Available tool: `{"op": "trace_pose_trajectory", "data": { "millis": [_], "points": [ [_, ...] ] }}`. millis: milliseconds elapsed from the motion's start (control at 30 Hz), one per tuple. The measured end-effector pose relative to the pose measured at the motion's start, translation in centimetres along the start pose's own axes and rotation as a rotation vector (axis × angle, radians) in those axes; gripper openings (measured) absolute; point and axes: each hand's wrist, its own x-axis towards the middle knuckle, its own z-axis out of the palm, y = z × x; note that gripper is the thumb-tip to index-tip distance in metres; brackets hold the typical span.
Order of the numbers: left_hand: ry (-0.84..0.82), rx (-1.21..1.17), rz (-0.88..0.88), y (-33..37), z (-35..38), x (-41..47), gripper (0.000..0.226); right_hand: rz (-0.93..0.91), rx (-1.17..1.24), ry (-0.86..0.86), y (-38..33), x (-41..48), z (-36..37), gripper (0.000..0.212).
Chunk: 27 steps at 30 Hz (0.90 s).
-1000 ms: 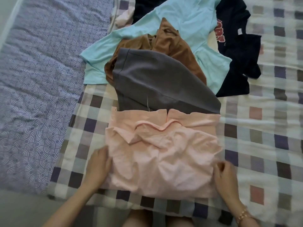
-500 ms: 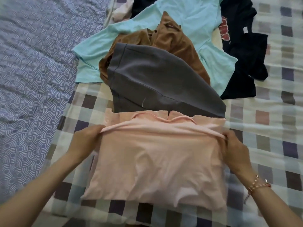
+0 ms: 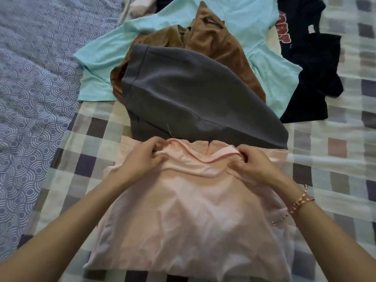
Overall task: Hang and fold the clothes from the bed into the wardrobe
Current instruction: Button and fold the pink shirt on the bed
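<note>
Folding in hand: left grip (image 3: 142,159) and right grip (image 3: 256,165) each pinch the shirt (image 3: 193,220) at its collar. Next, probably: let go and smooth the cloth nearside of both grips.

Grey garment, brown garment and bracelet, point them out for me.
grey garment (image 3: 183,94): head view, middle panel.
brown garment (image 3: 211,37): head view, upper fold.
bracelet (image 3: 301,201): head view, band at wrist.

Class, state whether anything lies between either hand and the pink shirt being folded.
Nothing visible does: the left hand and the right hand both pinch the pink shirt directly, near its collar.
</note>
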Motion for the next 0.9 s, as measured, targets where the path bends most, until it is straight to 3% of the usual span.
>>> {"op": "trace_pose_trajectory", "data": {
  "millis": [67,167,233,300,367,467,533,600,700,900],
  "points": [
    [0.04,-0.043,0.127,-0.1,-0.3,-0.2,0.032,-0.054,0.193,0.128,0.6,-0.6,-0.3,0.027],
    [0.29,0.046,0.395,-0.4,-0.7,-1.4,0.02,-0.046,0.446,0.23,0.4,-1.9,-0.5,0.054],
    [0.421,0.187,0.485,-1.0,0.1,-1.7,0.017,-0.045,0.399,0.288,0.3,-1.7,0.0,0.044],
    [0.464,0.255,0.34,-1.7,1.1,-1.8,0.021,0.021,0.225,0.368,0.5,-1.1,0.4,0.03],
    [0.546,0.222,0.087,-2.4,2.0,-2.9,0.022,0.118,0.1,0.48,1.2,-1.6,0.7,0.039],
    [0.666,0.126,-0.28,-3.3,4.1,-8.1,0.023,0.259,0.15,0.603,3.0,-5.7,1.6,0.034],
    [0.645,0.11,-0.447,-4.2,5.9,-11.9,0.025,0.441,0.235,0.619,5.1,-9.3,2.9,0.03],
    [0.596,0.071,-0.554,-5.1,7.0,-14.1,0.029,0.562,0.233,0.624,6.9,-11.9,4.2,0.033],
    [0.587,-0.031,-0.704,-5.0,7.1,-14.8,0.04,0.603,0.303,0.546,7.4,-13.2,4.8,0.033],
    [0.614,-0.215,-0.694,-3.6,5.3,-13.8,0.027,0.521,0.284,0.629,6.6,-10.8,4.8,0.025]
  ]
}}
